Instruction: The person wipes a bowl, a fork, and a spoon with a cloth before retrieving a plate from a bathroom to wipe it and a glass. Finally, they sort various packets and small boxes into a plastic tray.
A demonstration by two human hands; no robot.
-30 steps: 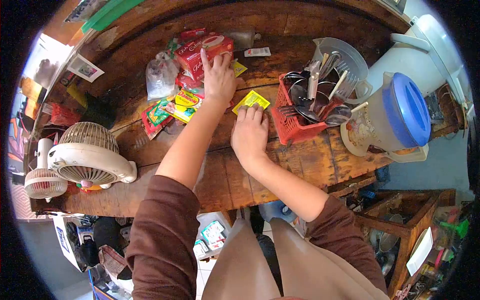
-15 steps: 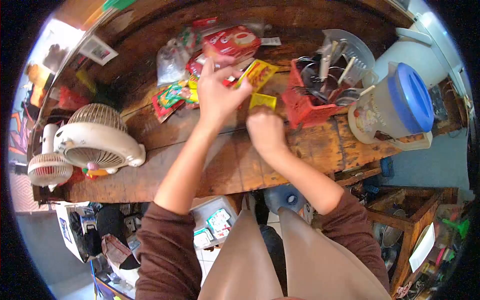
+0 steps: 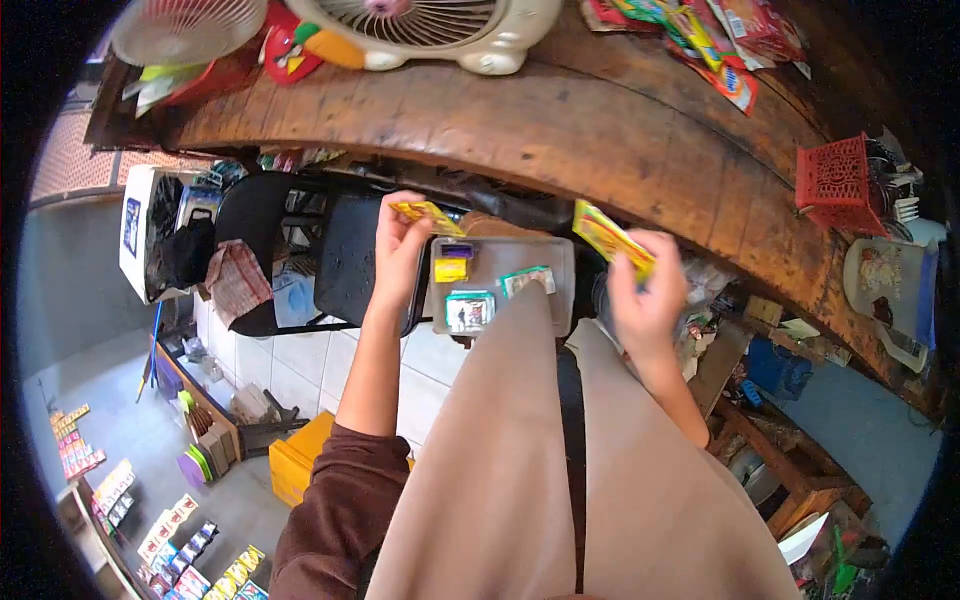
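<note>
My left hand (image 3: 398,250) pinches a small yellow sachet (image 3: 430,216) above the left rear corner of a translucent plastic tub (image 3: 567,275). A larger yellow packet (image 3: 603,234) is held in my right hand (image 3: 650,300), just right of the tub and below the table edge. Inside the tub lie a yellow packet (image 3: 450,270), a dark purple one (image 3: 457,251) and green-and-white sachets (image 3: 470,313). My knee hides part of the tub's front. The right hand is slightly blurred.
The wooden table (image 3: 440,115) carries a white fan (image 3: 495,50), colourful sachets (image 3: 715,60), a red basket (image 3: 840,185) of cutlery and a plastic jug (image 3: 885,285). A dark chair (image 3: 350,255) stands left of the tub. Product packs (image 3: 175,540) sit at lower left.
My view has swung down and left. Both hands have come from over the tabletop to beside the tub, each with a yellow packet.
</note>
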